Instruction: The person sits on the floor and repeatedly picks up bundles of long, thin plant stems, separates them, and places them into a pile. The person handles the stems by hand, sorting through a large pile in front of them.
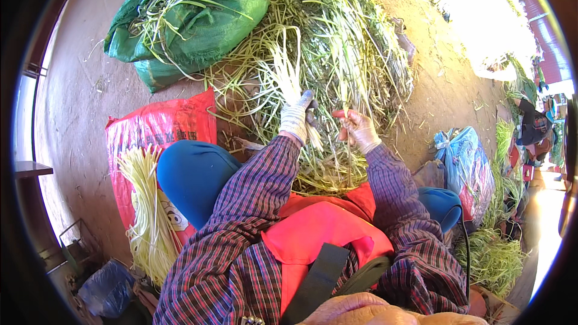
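Note:
My left hand (298,115), in a grey and white knit glove, is closed around a bundle of pale yellow-green stalks (285,74); their leafy ends fan out above it and short ends stick out below. To its right, my right hand (359,130), in a thin translucent glove with orange on a fingertip, pinches a thin stalk (347,110) between thumb and forefinger. Both hands are over a large heap of long green and yellow leafy stalks (334,31). A neat bunch of pale stalks (151,221) lies on a red plastic sack (158,119) by my left knee.
A green woven sack (203,27) with loose stalks on it lies at the upper left. At the right are a tied blue plastic bag (467,167) and further heaps of greens (492,257). Another person (535,119) is at the far right. A dark table edge (34,169) shows at the left.

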The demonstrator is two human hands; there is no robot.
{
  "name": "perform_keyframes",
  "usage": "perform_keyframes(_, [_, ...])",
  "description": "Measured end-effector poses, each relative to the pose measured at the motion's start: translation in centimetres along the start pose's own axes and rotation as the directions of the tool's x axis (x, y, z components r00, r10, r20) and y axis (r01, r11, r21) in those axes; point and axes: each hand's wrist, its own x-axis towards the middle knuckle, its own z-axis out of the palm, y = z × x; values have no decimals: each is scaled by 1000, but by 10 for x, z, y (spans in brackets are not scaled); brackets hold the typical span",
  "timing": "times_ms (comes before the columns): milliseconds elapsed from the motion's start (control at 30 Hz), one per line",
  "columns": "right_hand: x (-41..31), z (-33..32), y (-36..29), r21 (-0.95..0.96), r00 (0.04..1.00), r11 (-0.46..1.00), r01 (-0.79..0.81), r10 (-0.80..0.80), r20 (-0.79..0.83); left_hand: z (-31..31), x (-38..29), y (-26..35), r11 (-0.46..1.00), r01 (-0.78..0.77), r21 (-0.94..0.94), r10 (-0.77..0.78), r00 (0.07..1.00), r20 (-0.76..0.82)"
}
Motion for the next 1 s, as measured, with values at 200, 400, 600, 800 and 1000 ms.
perform_keyframes(200, [-9,16,22,-131,997,990,-48,39,-73,1,-3,-4,992,-78,98,79,997,-4])
perform_keyframes(400, [-13,24,36,-292,995,956,-21,-7,-97,-10,8,-17,972,-104,210,99,994,33])
perform_keyframes(600, [-10,23,48,-477,993,878,22,-75,-93,-16,13,-26,920,-14,391,6,1000,21])
perform_keyframes(800, [-8,24,37,-180,986,973,-145,128,-105,-11,6,-23,918,-41,395,14,997,73])
perform_keyframes(1000, [36,18,41,482,972,872,84,35,-233,0,-9,-23,906,-29,422,-13,995,95])
